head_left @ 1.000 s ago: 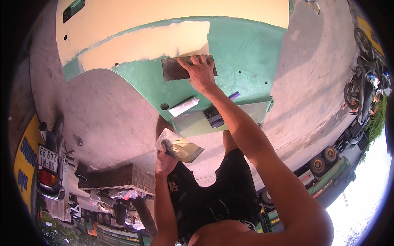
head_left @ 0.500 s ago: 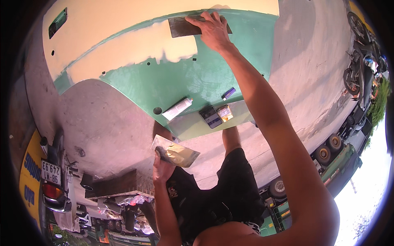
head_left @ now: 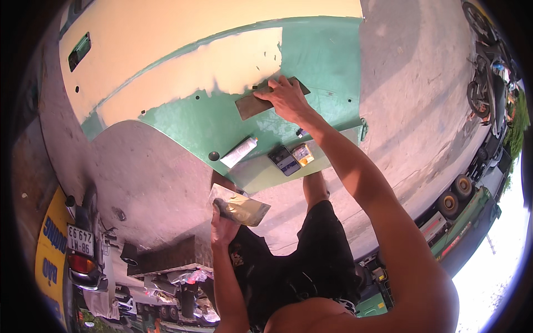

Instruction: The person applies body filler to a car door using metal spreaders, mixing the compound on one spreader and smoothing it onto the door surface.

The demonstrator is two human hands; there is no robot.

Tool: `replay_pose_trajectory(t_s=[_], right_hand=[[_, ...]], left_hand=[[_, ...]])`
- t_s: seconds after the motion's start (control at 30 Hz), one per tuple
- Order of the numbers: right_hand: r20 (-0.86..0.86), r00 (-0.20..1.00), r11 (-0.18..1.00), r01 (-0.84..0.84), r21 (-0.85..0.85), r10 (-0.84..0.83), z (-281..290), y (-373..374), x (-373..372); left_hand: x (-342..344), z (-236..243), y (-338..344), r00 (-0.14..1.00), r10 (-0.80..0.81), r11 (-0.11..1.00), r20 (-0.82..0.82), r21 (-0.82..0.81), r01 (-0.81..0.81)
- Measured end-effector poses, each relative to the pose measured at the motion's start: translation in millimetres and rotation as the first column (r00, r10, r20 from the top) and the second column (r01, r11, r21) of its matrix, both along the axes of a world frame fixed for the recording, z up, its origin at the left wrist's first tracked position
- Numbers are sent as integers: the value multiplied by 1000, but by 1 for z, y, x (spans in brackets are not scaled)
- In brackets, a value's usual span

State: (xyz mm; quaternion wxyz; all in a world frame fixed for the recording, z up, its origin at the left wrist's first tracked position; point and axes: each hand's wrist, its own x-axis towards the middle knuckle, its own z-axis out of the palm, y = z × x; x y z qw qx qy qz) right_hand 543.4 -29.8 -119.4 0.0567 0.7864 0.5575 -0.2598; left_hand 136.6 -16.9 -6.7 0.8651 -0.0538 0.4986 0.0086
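Note:
A green panel (head_left: 322, 55) fills the upper middle, patched with cream coating (head_left: 222, 61) that has a ragged lower edge. My right hand (head_left: 286, 100) is closed on a dark rectangular spreader (head_left: 247, 109), which lies angled against the green just below that edge. Lower down, beside my shorts, my left hand (head_left: 221, 225) grips a metal plate (head_left: 247, 208) with a smear of pale paste on it. On the panel's lower part lie a white tube (head_left: 239, 151), a phone (head_left: 284, 160), a small packet (head_left: 302, 154) and a small purple item (head_left: 301, 132), partly hidden by my arm.
Concrete ground (head_left: 400, 83) surrounds the panel. Parked motorbikes (head_left: 483, 83) stand at the right, with a truck (head_left: 463, 219) below them. Another motorbike (head_left: 86, 227) is beside a yellow sign (head_left: 47, 244) at left. A dark bin-like box (head_left: 166, 255) is at bottom left.
My right hand and spreader moved up to the panel's upper part, then came back down, now more tilted. The cream patch shows further toward the right. My left hand stays low with the plate.

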Motion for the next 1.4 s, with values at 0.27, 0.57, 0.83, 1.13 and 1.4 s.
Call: replay_pose_trajectory(t_s=[0.27,0.57,0.83,1.13,1.4], right_hand=[[201,949,935,174,309,-243,-39,38,115],[115,981,980,142,140,-159,-37,29,95],[115,992,982,31,186,-53,-16,-64,32],[193,975,935,34,352,-108,-17,45,61],[176,966,950,133,282,-188,-43,112,44]], left_hand=[[3,3,0,996,-60,998,-66,7,60],[-4,-4,-13,981,-42,998,-188,-42,35],[11,-1,-6,992,-58,998,-114,-17,57],[8,-1,-1,998,-26,999,-48,-26,25],[3,0,-6,999,22,1000,-50,-10,-23]])
